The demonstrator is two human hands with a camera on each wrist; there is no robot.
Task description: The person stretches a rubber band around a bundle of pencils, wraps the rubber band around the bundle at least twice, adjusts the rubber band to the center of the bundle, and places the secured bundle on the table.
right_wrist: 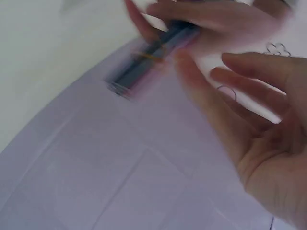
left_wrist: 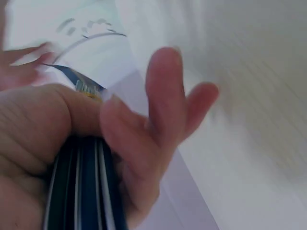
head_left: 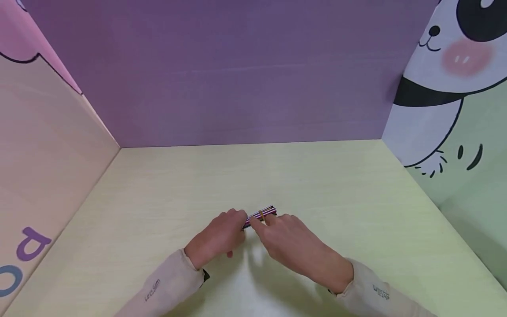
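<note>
Slim dark striped rods (left_wrist: 84, 187), gripped in left hand (head_left: 219, 231): keep steady. Round rods, thin yellow band (head_left: 261, 215); beside, unclasped right hand (head_left: 297, 246).

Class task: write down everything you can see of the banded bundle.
The bundle is made of slim, straight lengths lying side by side, dark with pale stripes and purplish in the head view; they look smooth and slightly shiny. A thin yellow band goes round it, nearer the far end. It slants up to the right in the head view. The left grip holds it; the right grip is close by the band, though contact is unclear.
</note>
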